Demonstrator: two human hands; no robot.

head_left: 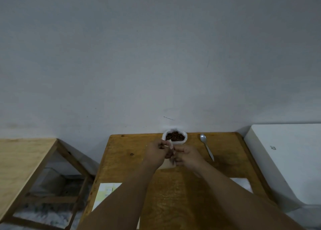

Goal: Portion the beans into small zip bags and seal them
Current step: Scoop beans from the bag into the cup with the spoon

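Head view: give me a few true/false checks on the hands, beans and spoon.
1. The left hand and right hand both pinch the small zip bag. True.
2. The spoon stands in the beans. False: it lies flat on the table, to the right of the beans and apart from them.
3. The beans sit in an open white bag at the table's far edge. True.
4. The paper sheet lies under the spoon. False: it lies at the table's near left, far from the spoon.
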